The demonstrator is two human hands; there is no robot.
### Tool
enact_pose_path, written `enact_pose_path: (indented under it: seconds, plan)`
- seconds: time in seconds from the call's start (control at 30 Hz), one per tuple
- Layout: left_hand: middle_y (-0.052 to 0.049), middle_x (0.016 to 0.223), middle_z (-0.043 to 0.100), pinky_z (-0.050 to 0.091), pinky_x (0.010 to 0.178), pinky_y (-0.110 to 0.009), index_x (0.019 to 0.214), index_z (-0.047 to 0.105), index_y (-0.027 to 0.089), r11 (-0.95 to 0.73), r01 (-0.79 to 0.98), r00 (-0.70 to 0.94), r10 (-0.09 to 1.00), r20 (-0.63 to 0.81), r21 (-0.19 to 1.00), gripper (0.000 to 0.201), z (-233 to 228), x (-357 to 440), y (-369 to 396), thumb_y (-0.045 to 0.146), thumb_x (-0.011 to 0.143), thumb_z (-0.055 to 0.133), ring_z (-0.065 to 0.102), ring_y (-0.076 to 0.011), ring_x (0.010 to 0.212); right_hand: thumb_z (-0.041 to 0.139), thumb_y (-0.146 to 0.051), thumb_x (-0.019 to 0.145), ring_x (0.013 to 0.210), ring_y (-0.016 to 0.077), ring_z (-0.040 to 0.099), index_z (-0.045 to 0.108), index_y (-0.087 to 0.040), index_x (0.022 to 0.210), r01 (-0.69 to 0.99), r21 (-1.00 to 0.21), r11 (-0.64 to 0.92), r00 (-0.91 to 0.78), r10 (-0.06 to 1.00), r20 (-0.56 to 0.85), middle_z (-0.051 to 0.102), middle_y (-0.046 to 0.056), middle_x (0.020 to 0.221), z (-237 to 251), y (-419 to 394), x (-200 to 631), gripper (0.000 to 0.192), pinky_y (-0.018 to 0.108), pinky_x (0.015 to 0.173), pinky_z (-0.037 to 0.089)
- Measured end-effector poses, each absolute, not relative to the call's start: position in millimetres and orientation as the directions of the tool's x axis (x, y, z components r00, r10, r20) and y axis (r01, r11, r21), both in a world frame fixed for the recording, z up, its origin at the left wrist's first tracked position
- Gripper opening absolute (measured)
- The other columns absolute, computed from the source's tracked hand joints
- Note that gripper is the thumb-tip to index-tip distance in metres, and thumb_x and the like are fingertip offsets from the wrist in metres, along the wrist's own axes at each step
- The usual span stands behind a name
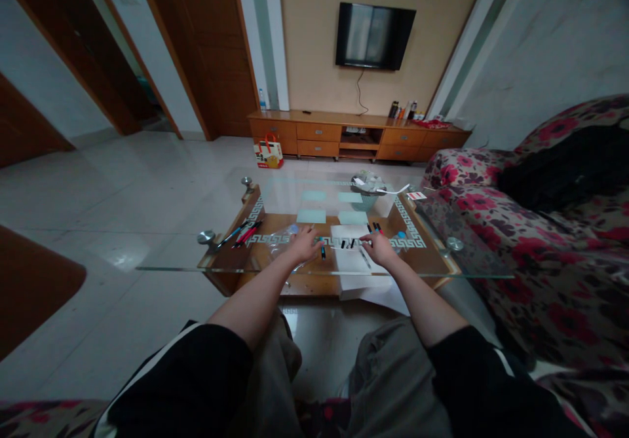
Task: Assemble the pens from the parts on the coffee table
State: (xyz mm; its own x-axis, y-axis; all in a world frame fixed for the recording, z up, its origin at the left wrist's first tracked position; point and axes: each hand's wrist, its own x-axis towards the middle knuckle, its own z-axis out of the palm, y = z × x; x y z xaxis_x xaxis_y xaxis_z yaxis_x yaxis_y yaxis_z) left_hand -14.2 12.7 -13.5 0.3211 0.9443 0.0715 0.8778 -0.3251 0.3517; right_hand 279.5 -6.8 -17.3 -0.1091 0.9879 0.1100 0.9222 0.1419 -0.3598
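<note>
My left hand (304, 245) is over the glass coffee table (275, 264), its thumb and fingertips closed at a blue-and-black pen (323, 253). To the right, my right hand (380, 249) has its fingers stretched out toward the left, with a gap between index finger and thumb. Two short black pieces (352, 243), perhaps pen caps, lie between the hands. A slim pen (365, 258) lies just below my right fingertips. Past that hand are several black and red pens (377, 227). More red, black and blue pens (248, 234) lie at the table's left side.
White paper (351, 281) shows through the glass on the shelf. Clear plastic wrapping (280, 245) is beside my left hand. A lined waste basket (369, 196) is visible beyond the table. A flowered sofa (515, 241) flanks the right side; a TV cabinet (319, 130) stands farther back.
</note>
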Motion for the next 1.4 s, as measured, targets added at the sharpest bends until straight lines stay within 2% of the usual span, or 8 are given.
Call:
enact_pose_path:
  seconds: [0.17,0.37,0.57,1.0,1.17,1.27,1.4]
  plan:
    - [-0.012,0.13,0.054,0.035,0.102,-0.045,0.126,0.059,0.025,-0.373,0.868,0.374,0.925,0.061,0.329,0.046,-13.7,-10.7,11.6,0.054,0.09,0.058,0.045,-0.032,0.123,0.064,-0.021,0.09,0.092,0.0187,0.066,0.077,-0.017,0.107,0.92,-0.357,0.162,-0.134,0.986,0.101,0.07,0.01,0.109,-21.0,-7.4,278.5,0.022,0.028,0.096,0.045]
    - [-0.011,0.131,0.053,0.034,0.103,-0.046,0.125,0.06,0.027,-0.386,0.869,0.391,0.919,0.049,0.308,0.046,-13.3,-10.7,10.8,0.054,0.088,0.061,0.045,-0.032,0.124,0.064,-0.019,0.089,0.092,0.0185,0.067,0.078,-0.017,0.1,0.922,-0.357,0.149,-0.126,0.988,0.087,0.073,0.009,0.106,-18.7,-6.9,277.5,0.018,0.027,0.093,0.046]
    - [-0.012,0.132,0.053,0.033,0.104,-0.046,0.122,0.062,0.025,-0.358,0.879,0.369,0.929,0.024,0.315,0.046,-10.7,-10.9,9.5,0.055,0.087,0.062,0.043,-0.0324,0.125,0.065,-0.018,0.088,0.087,0.0182,0.068,0.074,-0.016,0.11,0.92,-0.378,0.102,-0.079,0.994,0.074,0.074,0.01,0.104,-16.6,-7.3,277.6,0.024,0.026,0.086,0.049]
    - [-0.01,0.126,0.056,0.037,0.098,-0.044,0.116,0.059,0.025,-0.408,0.855,0.401,0.912,0.093,0.321,0.044,-11.0,-10.2,10.3,0.053,0.084,0.067,0.049,-0.0314,0.119,0.071,-0.015,0.082,0.085,0.0171,0.068,0.074,-0.017,0.092,0.914,-0.39,0.111,-0.093,0.994,0.063,0.075,0.005,0.093,-21.0,-4.6,279.2,0.01,0.024,0.079,0.048]
    - [-0.009,0.115,0.063,0.04,0.092,-0.039,0.114,0.057,0.023,-0.413,0.821,0.417,0.906,0.08,0.394,0.042,-6.9,-9.8,10.1,0.049,0.083,0.069,0.058,-0.0281,0.108,0.071,-0.012,0.08,0.083,0.0164,0.067,0.073,-0.016,0.088,0.907,-0.412,0.083,-0.068,0.996,0.052,0.074,0.005,0.088,-23.2,-3.1,278.6,0.01,0.024,0.075,0.047]
    - [-0.004,0.097,0.067,0.043,0.081,-0.032,0.115,0.054,0.023,-0.409,0.77,0.438,0.897,0.061,0.489,0.042,-6.0,-9.5,10.6,0.043,0.082,0.071,0.063,-0.0229,0.092,0.071,-0.012,0.079,0.082,0.0165,0.067,0.072,-0.016,0.087,0.907,-0.413,0.078,-0.06,0.997,0.055,0.074,0.005,0.087,-23.7,-3.3,278.1,0.009,0.024,0.075,0.046]
    - [0.002,0.077,0.065,0.04,0.065,-0.026,0.115,0.05,0.023,-0.42,0.658,0.49,0.869,0.069,0.626,0.04,-10.8,-9.4,12.5,0.034,0.082,0.07,0.062,-0.0182,0.072,0.069,-0.011,0.077,0.082,0.0174,0.066,0.071,-0.017,0.085,0.907,-0.414,0.075,-0.053,0.996,0.065,0.074,0.004,0.086,-24.2,-4.2,278.3,0.011,0.024,0.073,0.046]
